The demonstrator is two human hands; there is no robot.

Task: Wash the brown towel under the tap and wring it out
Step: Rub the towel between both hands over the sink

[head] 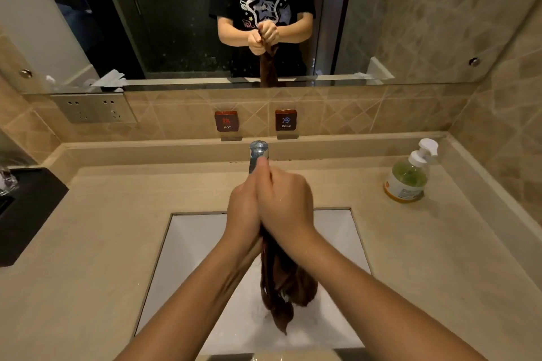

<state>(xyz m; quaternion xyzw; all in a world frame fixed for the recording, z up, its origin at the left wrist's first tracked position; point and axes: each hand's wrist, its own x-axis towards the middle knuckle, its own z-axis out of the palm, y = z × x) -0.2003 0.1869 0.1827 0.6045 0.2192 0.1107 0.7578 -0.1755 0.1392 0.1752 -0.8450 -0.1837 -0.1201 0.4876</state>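
Brown towel (pixel 286 281), bunched into a damp twisted rope, hangs over the white rectangular sink (pixel 187 243), just below the chrome tap (pixel 258 152). My left hand (pixel 243 211) and right hand (pixel 286 208), pressed together, are both clenched tight around its top.

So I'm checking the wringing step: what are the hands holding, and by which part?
Both the left hand and the right hand clasp the brown towel by its bunched upper end; the rest hangs down over the sink.
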